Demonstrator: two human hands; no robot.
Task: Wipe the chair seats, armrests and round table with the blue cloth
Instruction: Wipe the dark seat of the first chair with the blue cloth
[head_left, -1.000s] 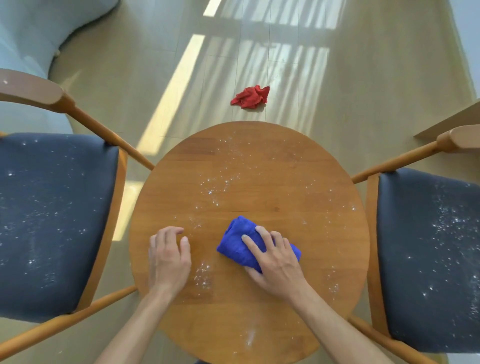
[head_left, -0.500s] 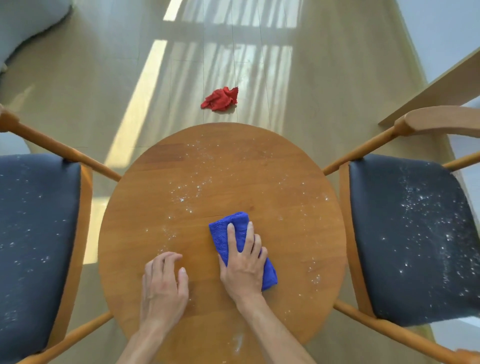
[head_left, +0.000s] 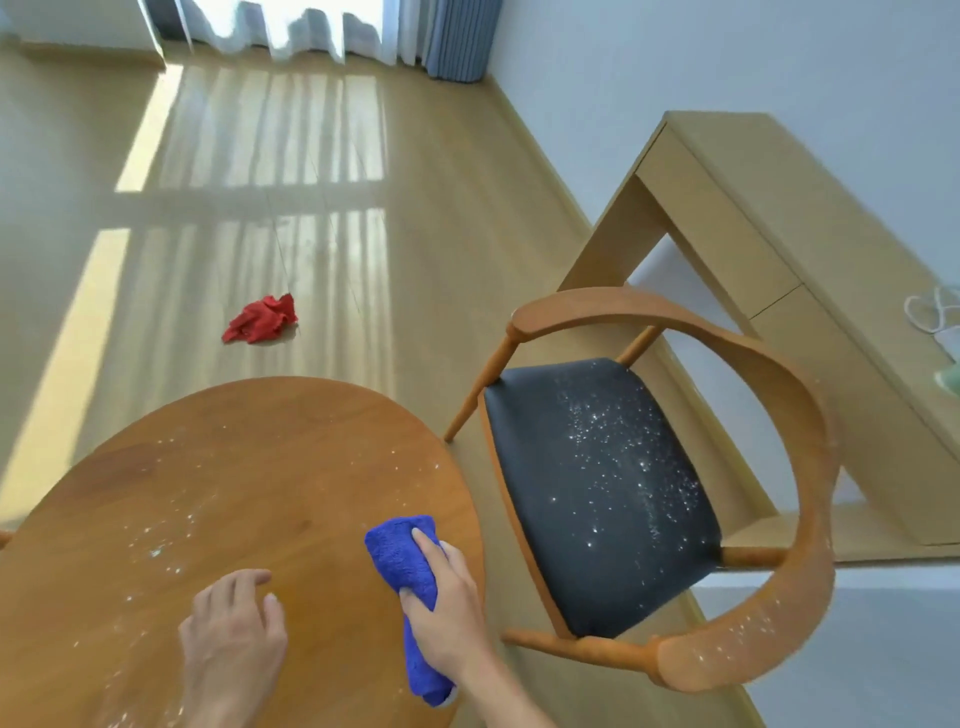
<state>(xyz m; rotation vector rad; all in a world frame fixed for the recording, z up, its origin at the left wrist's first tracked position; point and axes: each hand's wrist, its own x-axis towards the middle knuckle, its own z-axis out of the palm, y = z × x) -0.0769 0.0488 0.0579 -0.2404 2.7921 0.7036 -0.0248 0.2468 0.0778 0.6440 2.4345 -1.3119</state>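
The blue cloth (head_left: 410, 587) is held folded under the right hand (head_left: 451, 608) at the right edge of the round worktop (head_left: 249, 467). The index finger is laid straight along the top of the cloth, while the thumb and remaining fingers are wrapped round its sides, so the cloth is gripped and pressed onto the wood. One end of the cloth sticks out ahead of the fingertips, and the other end trails back beneath the wrist.

The left hand (head_left: 234, 634) is rested just to the left of the right hand, with nothing held. Its fingers are loosely bent and spread, and its fingertips are set on the wood. White specks (head_left: 156, 545) are scattered over the worktop ahead of and to the left of this hand.

To the right of the right hand a wooden chair (head_left: 779, 415) is seen, close beside the worktop edge. Its dark seat (head_left: 597, 493) is dusted with white specks, and more specks are seen on the near end of its curved armrest (head_left: 727, 654).

A crumpled red cloth (head_left: 260, 321) is seen on the floor (head_left: 311, 208), well ahead of both hands.
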